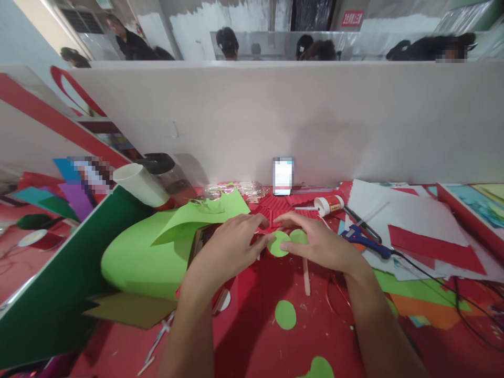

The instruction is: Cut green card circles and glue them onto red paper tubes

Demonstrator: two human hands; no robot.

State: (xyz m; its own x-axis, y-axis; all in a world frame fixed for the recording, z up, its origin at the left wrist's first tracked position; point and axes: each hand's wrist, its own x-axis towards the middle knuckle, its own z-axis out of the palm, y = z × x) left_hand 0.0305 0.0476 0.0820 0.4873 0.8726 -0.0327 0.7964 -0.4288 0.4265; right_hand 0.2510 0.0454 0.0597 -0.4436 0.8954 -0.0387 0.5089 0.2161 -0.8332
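A light-green paper circle (279,244) lies between my two hands over the red tabletop. At its left edge, the thumb of my left hand (244,236) presses on the paper, fingers curved over behind it. My right hand (315,239) has its thumb on the circle's right edge, with the index finger bent above. Partly under the right hand is a second green circle (298,236), with a flat wooden stick (306,278) below it. Another green circle (285,315) rests nearer to me, and more green cut paper (319,367) shows at the bottom edge. Folded red paper (271,206) lies beyond my hands.
Right of my hands are a blue glue gun (368,242) with its cord, a black cutter (363,224), a white glue bottle (328,205) and paper sheets (409,220). A phone (283,177) leans on the partition. Rolled green paper (145,254) and a cup (139,185) stand left.
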